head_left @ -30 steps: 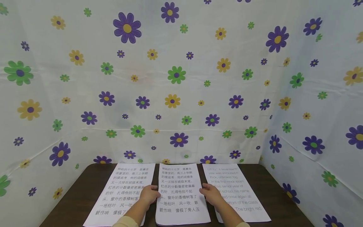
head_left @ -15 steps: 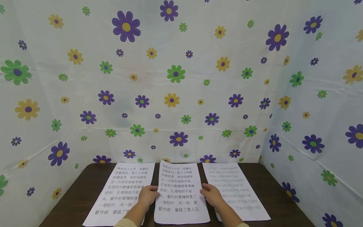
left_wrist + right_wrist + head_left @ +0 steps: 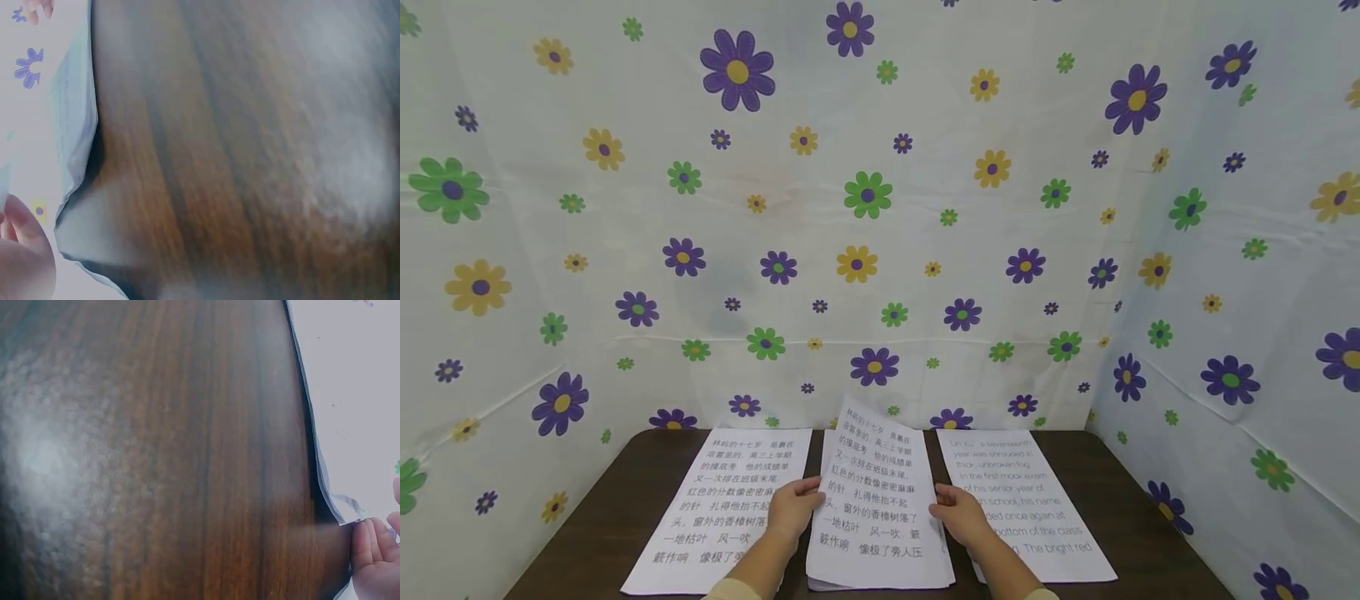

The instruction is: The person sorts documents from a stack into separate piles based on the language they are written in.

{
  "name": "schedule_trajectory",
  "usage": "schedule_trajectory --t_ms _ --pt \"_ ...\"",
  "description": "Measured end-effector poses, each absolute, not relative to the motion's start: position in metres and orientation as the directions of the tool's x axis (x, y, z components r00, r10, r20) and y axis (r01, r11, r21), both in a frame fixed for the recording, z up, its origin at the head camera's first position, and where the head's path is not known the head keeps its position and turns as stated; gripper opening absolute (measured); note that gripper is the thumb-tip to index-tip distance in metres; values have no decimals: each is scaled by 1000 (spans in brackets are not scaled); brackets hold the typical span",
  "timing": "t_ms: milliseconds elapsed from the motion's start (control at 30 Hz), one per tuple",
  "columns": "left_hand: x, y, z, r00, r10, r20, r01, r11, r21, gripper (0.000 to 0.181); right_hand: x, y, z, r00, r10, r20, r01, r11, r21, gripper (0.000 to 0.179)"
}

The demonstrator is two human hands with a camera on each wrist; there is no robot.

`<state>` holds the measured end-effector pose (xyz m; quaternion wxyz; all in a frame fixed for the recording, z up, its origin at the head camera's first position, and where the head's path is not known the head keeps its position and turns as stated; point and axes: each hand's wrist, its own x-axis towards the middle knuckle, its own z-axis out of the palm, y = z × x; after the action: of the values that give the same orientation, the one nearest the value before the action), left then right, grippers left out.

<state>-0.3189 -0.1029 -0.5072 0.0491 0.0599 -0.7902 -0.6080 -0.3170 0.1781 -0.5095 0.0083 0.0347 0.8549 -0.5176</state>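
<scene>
A printed sheet of paper [image 3: 872, 521] lies on the middle stack, its far left corner raised and bent up off the sheets beneath. My left hand [image 3: 795, 510] pinches its left edge about halfway down. At the right edge, my right hand [image 3: 961, 515] holds the paper between thumb and fingers. Sheets under it show along the near edge of the stack. Only part of the left hand [image 3: 25, 262] appears at the lower left of the left wrist view. In the right wrist view, the right hand [image 3: 378, 565] shows at the lower right.
To the left lies a paper stack with Chinese print [image 3: 700, 521], partly under my left forearm. Another paper with English print [image 3: 1037, 508] is on the right, partly behind my right hand. The dark wooden table [image 3: 587, 508] ends against a flowered cloth [image 3: 925, 183].
The top sheet's far left corner has risen from lying flat and now bends upward. Its left edge has shifted with my left hand's fingers; my right hand has hardly moved.
</scene>
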Motion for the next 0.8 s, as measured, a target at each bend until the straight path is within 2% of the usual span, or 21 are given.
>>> schedule_trajectory --t_ms 267,433,800 --pt "-319 -109 -507 -992 -118 -37 -46 76 996 46 -319 182 -512 -996 67 -61 85 469 -879 57" --pt "-316 -108 -502 -997 -63 -49 -47 -34 998 48 -319 184 -510 -997 60 -54 76 455 -887 53" --pt "-317 -115 -498 -998 -43 -50 -49 -20 999 53 -318 186 -497 -996 51 -76 89 354 -931 54"
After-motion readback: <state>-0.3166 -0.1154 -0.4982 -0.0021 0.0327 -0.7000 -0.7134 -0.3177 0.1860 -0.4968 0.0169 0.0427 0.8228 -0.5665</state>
